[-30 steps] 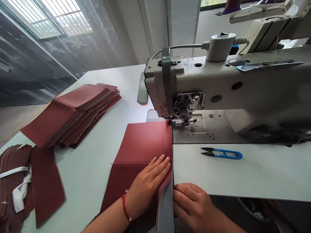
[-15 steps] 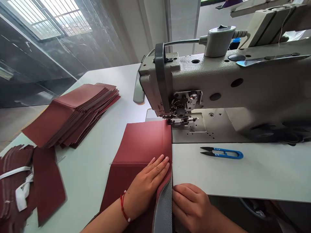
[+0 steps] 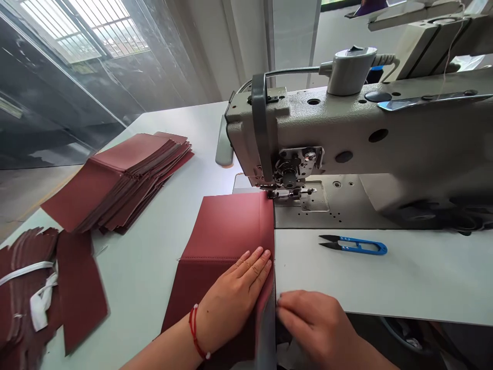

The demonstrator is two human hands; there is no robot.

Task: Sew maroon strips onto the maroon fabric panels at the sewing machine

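Observation:
A dark red leather-like panel [image 3: 227,226] with a stitched cross seam lies on the white table, its far right corner under the presser foot [image 3: 283,193] of a sewing machine [image 3: 308,128]. My left hand [image 3: 234,298] rests flat on the panel near its right edge, fingers stretched forward. Beside that edge my right hand [image 3: 311,318] is closed, thumb and finger pressed together. Whether the fingertips grip the edge cannot be made out. Near the bottom, the panel's grey underside [image 3: 265,334] shows along the lifted edge.
Blue-handled thread snips [image 3: 354,245] lie right of the panel. A stack of red panels [image 3: 123,174] stands at left. Nearer are dark red pieces [image 3: 29,293] tied with a white band [image 3: 26,270], beside a loose piece [image 3: 79,293]. The table's front edge [image 3: 416,319] runs at lower right.
The right hand has shifted slightly and its fingertips sit a little farther from the panel's edge. Less grey underside shows. My left hand stays flat on the panel; the view shifts slightly.

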